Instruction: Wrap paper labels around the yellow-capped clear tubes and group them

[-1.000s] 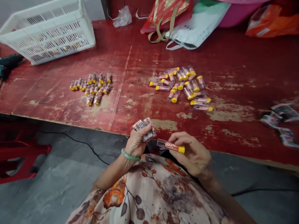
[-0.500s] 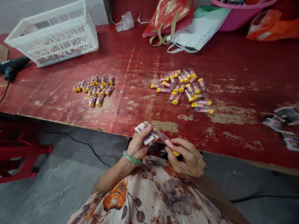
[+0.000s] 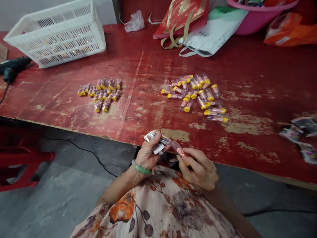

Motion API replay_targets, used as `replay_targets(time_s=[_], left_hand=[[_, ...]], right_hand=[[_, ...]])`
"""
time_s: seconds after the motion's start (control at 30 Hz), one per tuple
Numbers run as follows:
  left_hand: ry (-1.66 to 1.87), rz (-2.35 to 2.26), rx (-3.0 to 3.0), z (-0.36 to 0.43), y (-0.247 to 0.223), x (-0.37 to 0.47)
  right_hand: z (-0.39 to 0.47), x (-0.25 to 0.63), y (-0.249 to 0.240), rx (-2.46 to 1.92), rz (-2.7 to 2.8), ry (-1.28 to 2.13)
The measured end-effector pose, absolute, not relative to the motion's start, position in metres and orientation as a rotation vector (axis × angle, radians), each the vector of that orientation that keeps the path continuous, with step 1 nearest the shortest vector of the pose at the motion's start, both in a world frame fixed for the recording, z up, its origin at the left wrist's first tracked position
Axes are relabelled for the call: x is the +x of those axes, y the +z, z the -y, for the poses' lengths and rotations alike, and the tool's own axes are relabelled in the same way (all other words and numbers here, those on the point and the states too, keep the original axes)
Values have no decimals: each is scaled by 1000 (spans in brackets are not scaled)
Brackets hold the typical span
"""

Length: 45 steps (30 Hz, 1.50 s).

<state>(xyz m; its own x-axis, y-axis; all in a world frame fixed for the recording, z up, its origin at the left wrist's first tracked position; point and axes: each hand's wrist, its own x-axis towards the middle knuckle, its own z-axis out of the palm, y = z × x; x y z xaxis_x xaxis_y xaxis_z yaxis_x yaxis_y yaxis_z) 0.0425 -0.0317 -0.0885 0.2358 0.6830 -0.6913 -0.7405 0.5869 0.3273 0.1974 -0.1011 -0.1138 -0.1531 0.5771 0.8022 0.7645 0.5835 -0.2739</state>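
My left hand (image 3: pixel 149 152), with a green bangle at its wrist, is closed on a small bunch of printed plastic sleeves (image 3: pixel 158 148). My right hand (image 3: pixel 199 168) pinches a clear tube (image 3: pixel 180 151) with a red-and-white patterned part and a yellow cap, mostly behind the fingers. The tube's far end meets one sleeve at the left fingers; whether it is inside cannot be made out. Beyond my hands lie several loose yellow-capped tubes (image 3: pixel 203 96). Further left is a group of shorter-looking wrapped tubes (image 3: pixel 100 93) with yellow ends.
On the worn red table (image 3: pixel 138 115) stand a white plastic basket (image 3: pixel 66 41), a black corded tool (image 3: pixel 15 66), a red bag (image 3: pixel 182 19), a white bag (image 3: pixel 213 33) and a pink basin (image 3: pixel 260 19). Printed packets (image 3: pixel 304 129) lie at right. A red stool (image 3: pixel 22 162) stands at lower left.
The view has shifted slightly. Both hands keep their grips, and the tube stays against the sleeve with its cap a little more covered by my right fingers.
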Motion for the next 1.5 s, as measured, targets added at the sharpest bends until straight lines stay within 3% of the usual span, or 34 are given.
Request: replay_targets(time_s=[0.17, 0.47, 0.83, 1.23, 1.5], left_hand=[[1001, -919, -43, 35, -87, 49], [939, -861, 17, 39, -92, 45], [890, -951, -103, 29, -82, 45], [983, -877, 17, 35, -94, 47], [924, -952, -38, 35, -89, 49]], right_hand=[[102, 203, -116, -937, 2123, -271], [100, 189, -108, -1147, 1640, -23], [108, 201, -109, -1157, 1853, -196], [109, 199, -96, -1143, 1588, 77], [109, 197, -94, -1135, 1631, 10]])
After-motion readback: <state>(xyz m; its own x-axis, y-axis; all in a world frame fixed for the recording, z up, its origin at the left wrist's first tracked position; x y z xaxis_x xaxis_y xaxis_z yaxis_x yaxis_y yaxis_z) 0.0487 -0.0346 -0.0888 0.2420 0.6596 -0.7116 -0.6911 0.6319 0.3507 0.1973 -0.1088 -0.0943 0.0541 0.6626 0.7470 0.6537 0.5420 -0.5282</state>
